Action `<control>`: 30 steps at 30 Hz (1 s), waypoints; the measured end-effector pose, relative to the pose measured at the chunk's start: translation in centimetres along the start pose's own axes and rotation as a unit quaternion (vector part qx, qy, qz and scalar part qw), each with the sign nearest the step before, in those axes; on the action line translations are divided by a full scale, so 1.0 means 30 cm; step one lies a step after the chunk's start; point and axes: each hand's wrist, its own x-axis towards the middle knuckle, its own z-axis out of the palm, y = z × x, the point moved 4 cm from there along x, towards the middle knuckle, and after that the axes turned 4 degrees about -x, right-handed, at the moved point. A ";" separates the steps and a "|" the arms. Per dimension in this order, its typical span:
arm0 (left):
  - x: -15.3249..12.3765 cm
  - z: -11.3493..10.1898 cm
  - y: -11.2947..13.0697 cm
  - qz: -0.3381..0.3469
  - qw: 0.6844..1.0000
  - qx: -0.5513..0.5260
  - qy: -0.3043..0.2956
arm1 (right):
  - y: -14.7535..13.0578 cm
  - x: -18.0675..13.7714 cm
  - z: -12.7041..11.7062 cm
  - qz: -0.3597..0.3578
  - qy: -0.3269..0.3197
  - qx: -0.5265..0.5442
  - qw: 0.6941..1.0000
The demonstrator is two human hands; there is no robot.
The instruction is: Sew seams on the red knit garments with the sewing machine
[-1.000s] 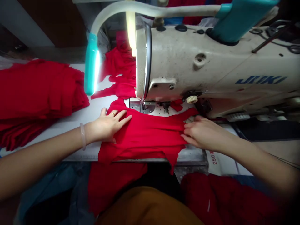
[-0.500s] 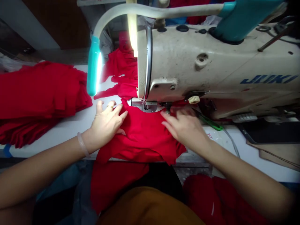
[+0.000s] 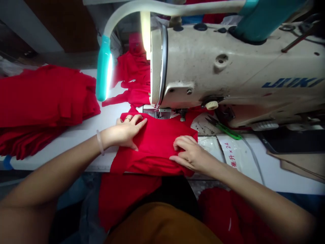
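A red fabric piece (image 3: 157, 139) lies on the machine table in front of the presser foot (image 3: 160, 113) of a cream sewing machine (image 3: 198, 67). Its upper edge curves beside the needle plate, and its lower part is gathered in folds near the table's front edge. My left hand (image 3: 128, 132), with a ring and a pale bangle, rests spread on the fabric's left side. On the right side, my right hand (image 3: 189, 154) presses down with bent fingers, thumb apart from them. No pinch of cloth is visible in either hand.
A tall stack of red cut pieces (image 3: 45, 98) sits at left. More red fabric (image 3: 134, 74) lies behind the needle. Green-handled snips (image 3: 225, 130) and a dark phone (image 3: 291, 140) are at right. A lit teal lamp (image 3: 103, 69) hangs near the machine head.
My left hand has moved right, farther onto the fabric. My right hand has come from beside the machine's base toward the front edge. The fabric now lies flatter, its right edge straighter.
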 end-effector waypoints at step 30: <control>-0.436 0.347 0.139 0.214 0.900 -0.365 -0.107 | -0.228 -0.166 0.345 0.172 -0.139 0.220 0.950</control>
